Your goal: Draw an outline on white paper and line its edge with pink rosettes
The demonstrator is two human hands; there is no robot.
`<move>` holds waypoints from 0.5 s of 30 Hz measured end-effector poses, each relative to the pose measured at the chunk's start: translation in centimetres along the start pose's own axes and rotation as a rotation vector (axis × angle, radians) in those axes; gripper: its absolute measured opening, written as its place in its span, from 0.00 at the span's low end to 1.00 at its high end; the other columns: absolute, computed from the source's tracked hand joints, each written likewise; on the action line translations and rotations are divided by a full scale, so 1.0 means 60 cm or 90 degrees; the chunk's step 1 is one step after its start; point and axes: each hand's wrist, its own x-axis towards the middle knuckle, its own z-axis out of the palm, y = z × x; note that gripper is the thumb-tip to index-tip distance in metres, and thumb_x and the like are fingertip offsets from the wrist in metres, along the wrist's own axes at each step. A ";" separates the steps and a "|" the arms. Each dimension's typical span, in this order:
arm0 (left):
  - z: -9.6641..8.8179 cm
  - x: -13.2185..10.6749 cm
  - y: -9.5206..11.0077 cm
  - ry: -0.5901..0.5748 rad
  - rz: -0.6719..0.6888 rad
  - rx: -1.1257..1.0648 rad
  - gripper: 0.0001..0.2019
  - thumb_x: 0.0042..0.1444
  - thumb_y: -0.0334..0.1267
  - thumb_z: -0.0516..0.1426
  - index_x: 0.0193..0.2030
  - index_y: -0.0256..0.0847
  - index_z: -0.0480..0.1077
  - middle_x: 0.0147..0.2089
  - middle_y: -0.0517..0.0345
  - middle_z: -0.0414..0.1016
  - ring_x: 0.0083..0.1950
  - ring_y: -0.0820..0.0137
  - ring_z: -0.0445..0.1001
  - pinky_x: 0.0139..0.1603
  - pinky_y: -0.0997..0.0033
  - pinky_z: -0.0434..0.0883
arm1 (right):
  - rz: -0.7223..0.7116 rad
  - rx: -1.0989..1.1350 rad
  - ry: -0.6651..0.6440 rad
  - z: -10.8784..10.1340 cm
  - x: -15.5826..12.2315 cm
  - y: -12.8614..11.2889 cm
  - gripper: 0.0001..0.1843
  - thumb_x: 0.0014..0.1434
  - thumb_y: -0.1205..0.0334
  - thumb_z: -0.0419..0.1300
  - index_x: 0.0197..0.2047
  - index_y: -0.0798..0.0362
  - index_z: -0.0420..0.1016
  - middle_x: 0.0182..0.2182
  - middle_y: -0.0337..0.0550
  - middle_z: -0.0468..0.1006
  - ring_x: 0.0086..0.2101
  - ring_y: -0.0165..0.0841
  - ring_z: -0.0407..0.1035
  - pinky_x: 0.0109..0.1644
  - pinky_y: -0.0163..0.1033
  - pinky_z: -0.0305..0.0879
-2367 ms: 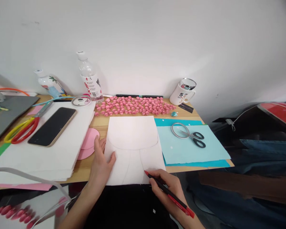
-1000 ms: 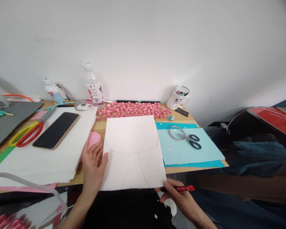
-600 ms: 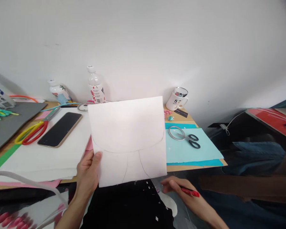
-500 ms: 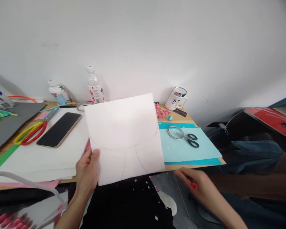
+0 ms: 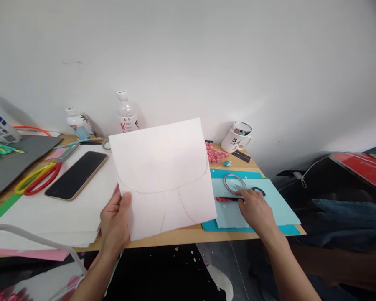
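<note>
fingers (image 5: 125,200) of left hand (image 5: 114,221) pinch pencilled, still uncut white sheet (image 5: 163,175); right hand (image 5: 255,209), grip indeterminate, meets red pen (image 5: 227,199), scissors (image 5: 259,191) just beyond its fingers.

Pictured: a person's left hand (image 5: 114,221) and right hand (image 5: 253,210), both bare, with slender fingers; the forearms (image 5: 92,274) are equally uncovered.
</note>
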 end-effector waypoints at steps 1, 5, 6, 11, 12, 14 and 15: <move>0.004 -0.002 0.001 -0.029 -0.035 -0.011 0.22 0.49 0.49 0.61 0.48 0.39 0.72 0.35 0.57 0.79 0.35 0.68 0.76 0.36 0.73 0.73 | 0.010 0.018 0.031 -0.002 -0.001 -0.004 0.15 0.58 0.66 0.49 0.40 0.54 0.76 0.37 0.53 0.77 0.41 0.45 0.66 0.33 0.42 0.62; 0.012 -0.016 0.001 -0.138 -0.160 0.016 0.29 0.45 0.51 0.63 0.52 0.38 0.69 0.34 0.52 0.80 0.33 0.63 0.78 0.32 0.68 0.74 | 0.075 0.306 0.041 -0.016 -0.001 -0.034 0.20 0.63 0.51 0.48 0.42 0.54 0.75 0.39 0.53 0.78 0.40 0.44 0.70 0.38 0.46 0.67; 0.011 -0.020 -0.001 -0.154 -0.171 0.027 0.29 0.45 0.51 0.63 0.52 0.37 0.68 0.35 0.51 0.80 0.34 0.62 0.79 0.32 0.68 0.75 | 0.100 0.426 -0.001 -0.018 -0.001 -0.044 0.23 0.63 0.48 0.46 0.45 0.55 0.74 0.39 0.53 0.78 0.38 0.42 0.71 0.38 0.45 0.69; 0.000 -0.018 -0.020 -0.185 -0.111 0.153 0.27 0.52 0.51 0.58 0.56 0.39 0.65 0.47 0.46 0.77 0.48 0.58 0.76 0.45 0.61 0.74 | 0.179 0.680 -0.218 -0.010 -0.012 -0.100 0.34 0.60 0.39 0.47 0.58 0.57 0.65 0.33 0.49 0.78 0.25 0.34 0.70 0.25 0.38 0.67; -0.003 -0.014 -0.024 -0.177 -0.069 0.207 0.26 0.53 0.50 0.57 0.57 0.40 0.65 0.50 0.46 0.76 0.52 0.57 0.74 0.50 0.59 0.72 | 0.177 0.650 -0.223 -0.006 -0.016 -0.109 0.33 0.59 0.39 0.49 0.56 0.57 0.67 0.30 0.47 0.77 0.23 0.34 0.68 0.25 0.38 0.66; -0.007 -0.006 -0.031 -0.145 0.038 0.330 0.26 0.54 0.49 0.55 0.58 0.41 0.64 0.56 0.46 0.71 0.58 0.56 0.68 0.57 0.55 0.67 | 0.173 0.594 -0.214 0.000 -0.021 -0.121 0.31 0.58 0.40 0.50 0.52 0.57 0.72 0.26 0.45 0.76 0.22 0.33 0.67 0.25 0.38 0.65; -0.009 -0.003 -0.033 -0.130 0.097 0.388 0.25 0.54 0.48 0.55 0.58 0.40 0.64 0.57 0.45 0.69 0.60 0.56 0.66 0.59 0.54 0.64 | 0.172 0.579 -0.206 0.002 -0.022 -0.125 0.30 0.59 0.40 0.50 0.49 0.57 0.74 0.26 0.45 0.76 0.21 0.34 0.66 0.25 0.38 0.64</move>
